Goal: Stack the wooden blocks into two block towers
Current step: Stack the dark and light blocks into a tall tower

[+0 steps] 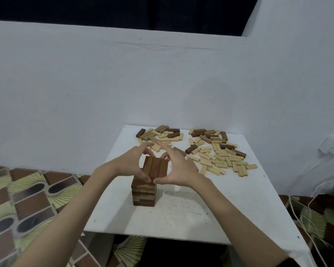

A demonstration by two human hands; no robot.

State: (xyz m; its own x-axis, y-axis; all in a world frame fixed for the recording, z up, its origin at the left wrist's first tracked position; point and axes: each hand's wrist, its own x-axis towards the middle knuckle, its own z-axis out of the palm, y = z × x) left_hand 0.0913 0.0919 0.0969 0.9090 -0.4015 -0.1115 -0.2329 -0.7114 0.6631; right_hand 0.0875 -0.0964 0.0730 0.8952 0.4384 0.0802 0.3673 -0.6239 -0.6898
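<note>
On the white table (191, 218), near its front-left part, one block tower (144, 191) is standing upright, and its top layer (155, 167) of three dark blocks is lying with the long axis pointing away from the person. Left hand (130, 163) and right hand (178, 167) are curling around this layer, fingers pinching its ends. Loose blocks (218, 153) are lying scattered behind

White square table (191, 214) stands against pale wall, over patterned floor (27, 199); near-left part bears block tower (144, 191), dark and light layers alternating; far edge holds two loose block heaps, left heap (159, 136) smaller, right heap (218, 151) wider, mostly pale pieces; dark specks on surface near tower
</note>
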